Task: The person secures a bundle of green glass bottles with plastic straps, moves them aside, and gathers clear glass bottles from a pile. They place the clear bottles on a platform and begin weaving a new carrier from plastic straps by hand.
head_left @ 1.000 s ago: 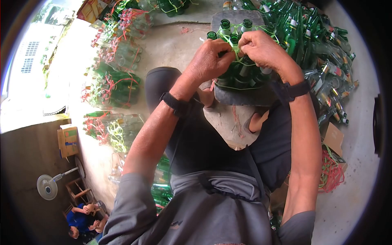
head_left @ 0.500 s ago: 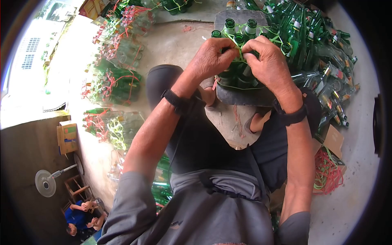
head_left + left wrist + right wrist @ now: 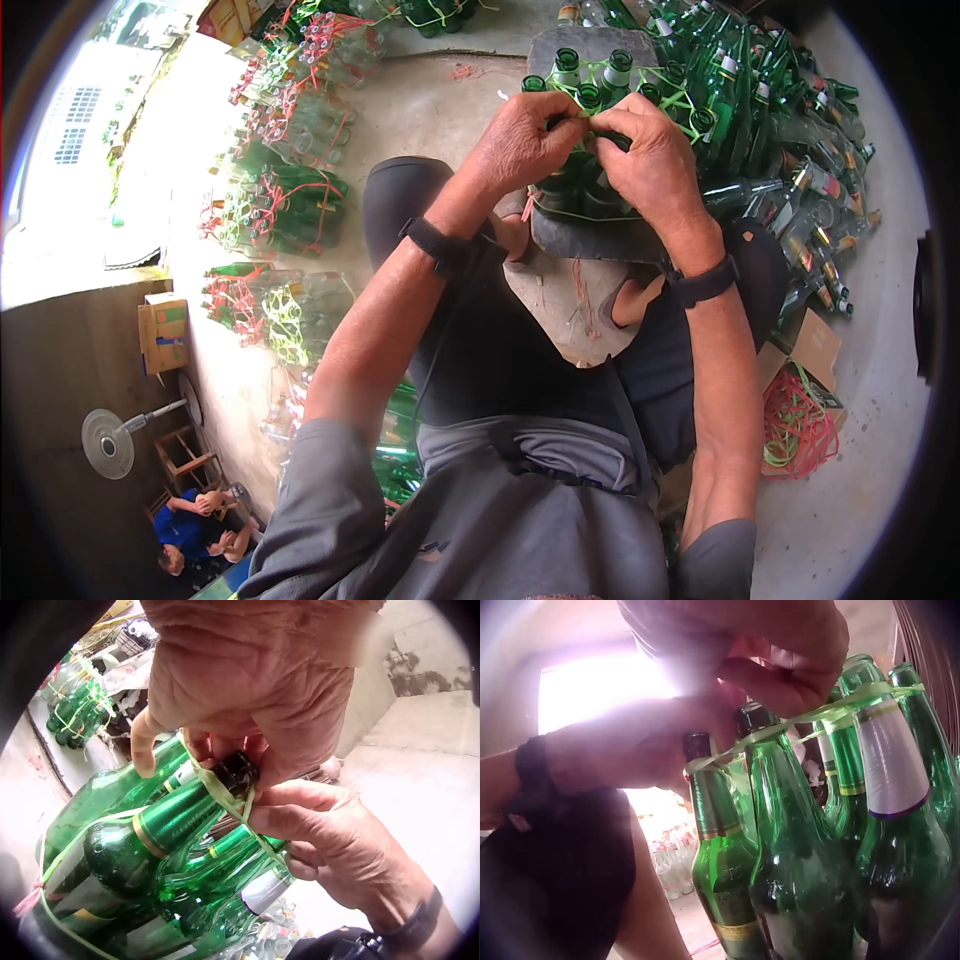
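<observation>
A bundle of green glass bottles stands upright on a dark seat-like board between the person's knees. A flat yellow-green plastic strap runs around the bottle necks, and a thinner strap circles the bodies lower down. At the near side of the bundle, the left hand pinches the strap beside a dark bottle mouth. Close against it, the right hand pinches the same strap between thumb and forefinger, as the left wrist view shows. The pinched strap is partly hidden behind the fingers.
Loose bottles lie heaped at the right. Strapped bottle bundles line the floor at left. A cardboard box of red and green straps sits by the right knee. A fan and a seated person are at lower left.
The right hand has come down and turned at the wrist, its forearm shifting left. The left hand stays at the near bottle necks, and both still pinch the strap.
</observation>
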### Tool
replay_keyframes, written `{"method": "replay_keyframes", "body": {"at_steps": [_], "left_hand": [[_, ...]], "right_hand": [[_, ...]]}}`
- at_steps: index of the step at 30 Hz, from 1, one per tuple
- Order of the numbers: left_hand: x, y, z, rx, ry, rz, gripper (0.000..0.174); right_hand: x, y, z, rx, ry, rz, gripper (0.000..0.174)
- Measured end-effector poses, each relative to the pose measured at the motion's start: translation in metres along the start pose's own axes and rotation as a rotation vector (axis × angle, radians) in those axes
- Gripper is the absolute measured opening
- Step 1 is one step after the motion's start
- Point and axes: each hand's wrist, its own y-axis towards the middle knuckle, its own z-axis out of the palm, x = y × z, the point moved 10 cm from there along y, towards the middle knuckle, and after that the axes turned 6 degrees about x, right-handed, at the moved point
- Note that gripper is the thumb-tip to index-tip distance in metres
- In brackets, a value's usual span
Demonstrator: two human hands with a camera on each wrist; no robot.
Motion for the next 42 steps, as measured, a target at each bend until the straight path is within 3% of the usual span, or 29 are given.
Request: {"method": "replay_keyframes", "body": {"at_steps": [12,19,27,42], "left_hand": [[0.001,0.002,-0.001,-0.035,0.064,-0.032,0.021],[-0.005,0.002,-0.003,-0.057,0.162,-0.022,0.02],[-0.003,0.0,-0.003,-0.014,0.107,-0.02,0.02],[-0.01,0.0,0.001,0.049,0.116,0.076,0.022]], "right_hand": [[0.006,0.003,0.001,-0.029,-0.076,-0.008,0.005],[0.013,0.002,0.0,-0.038,-0.178,-0.029,0.011],[0.007,0.004,0.0,0.009,-0.1,-0.014,0.003],[0.004,0.003,-0.005,0.043,0.075,-0.005,0.005]]}}
